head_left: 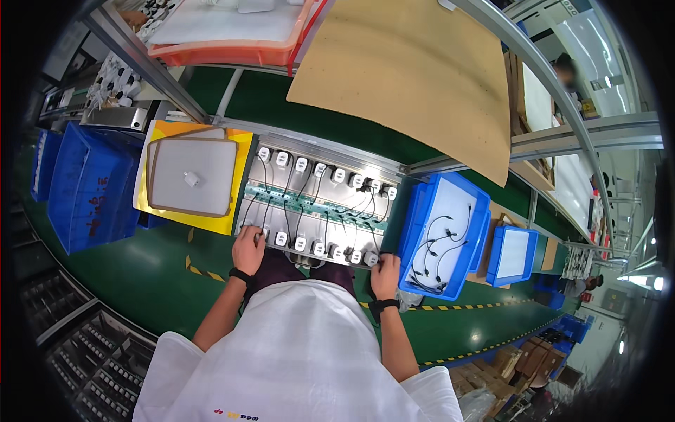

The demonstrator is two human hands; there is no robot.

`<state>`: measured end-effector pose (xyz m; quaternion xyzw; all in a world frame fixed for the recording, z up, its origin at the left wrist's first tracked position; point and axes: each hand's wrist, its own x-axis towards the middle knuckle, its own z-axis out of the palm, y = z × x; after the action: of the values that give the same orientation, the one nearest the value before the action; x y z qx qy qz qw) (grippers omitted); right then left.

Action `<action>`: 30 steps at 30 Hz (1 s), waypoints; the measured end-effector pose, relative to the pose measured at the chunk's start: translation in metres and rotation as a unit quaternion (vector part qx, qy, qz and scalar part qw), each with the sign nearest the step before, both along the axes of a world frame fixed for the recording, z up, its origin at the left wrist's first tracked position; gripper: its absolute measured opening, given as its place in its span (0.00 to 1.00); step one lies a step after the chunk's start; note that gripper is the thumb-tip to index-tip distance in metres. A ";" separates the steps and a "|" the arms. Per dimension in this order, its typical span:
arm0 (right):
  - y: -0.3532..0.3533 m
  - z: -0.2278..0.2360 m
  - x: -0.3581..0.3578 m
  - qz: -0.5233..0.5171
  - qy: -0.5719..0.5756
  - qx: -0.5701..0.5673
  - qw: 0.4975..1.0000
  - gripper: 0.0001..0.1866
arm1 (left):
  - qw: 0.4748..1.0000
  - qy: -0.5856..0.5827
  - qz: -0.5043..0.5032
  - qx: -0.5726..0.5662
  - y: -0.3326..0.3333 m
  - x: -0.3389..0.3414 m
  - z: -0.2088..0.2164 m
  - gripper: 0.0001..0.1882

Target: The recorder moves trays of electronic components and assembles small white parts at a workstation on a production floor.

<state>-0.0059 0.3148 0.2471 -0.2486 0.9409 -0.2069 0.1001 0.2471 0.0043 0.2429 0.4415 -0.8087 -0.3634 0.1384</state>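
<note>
White fabric of a short-sleeved shirt [295,344] lies nearest to the camera, and two bare forearms extend forward from its sleeves. Each wrist carries a black band [383,305]. Beyond the shirt is a rectangular silver metal fixture [325,153], crossed lengthwise by a green strip [320,207]. Two rows of small white plastic charger blocks [301,164] stand on this fixture, one along the far edge and one along the near edge, and thin black cables [288,181] run from the blocks toward the strip.

The left hand [248,251] is at the left end of the near row, with bent fingers beside the end block; I cannot tell whether its grip is closed on it. The right hand [385,276] is at the right near corner, next to the last block of the same row; its grip also cannot be judged.

To the left of the fixture, a single white block [191,178] lies on pale flat panels with brown edges [211,158], over a yellow sheet [242,172]. To the right, a blue plastic tray [420,228] holds loose black cables [439,289] on its white bottom.
</note>
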 end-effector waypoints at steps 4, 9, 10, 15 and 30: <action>0.000 0.002 0.005 0.036 -0.056 0.003 0.998 0.19 | 0.998 0.050 0.040 0.002 0.013 0.002 0.007 0.12; 0.001 0.002 0.000 0.061 -0.071 0.043 0.995 0.24 | 0.998 0.053 0.041 0.014 0.018 0.010 0.003 0.14; -0.002 0.007 0.001 0.061 -0.069 0.039 0.995 0.24 | 0.998 0.051 0.041 0.019 0.017 0.012 0.004 0.14; -0.003 0.032 0.000 0.049 -0.031 0.029 0.998 0.24 | 0.997 0.066 0.023 0.011 0.010 0.006 0.008 0.14; -0.044 0.149 0.031 0.088 -0.178 -0.049 0.979 0.24 | 0.880 0.176 -0.420 0.135 0.034 -0.081 0.094 0.38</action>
<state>0.0248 0.2708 0.3963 -0.2945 0.8713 -0.2837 0.2714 0.1660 0.0388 0.3369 0.0038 -0.8238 -0.5644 0.0521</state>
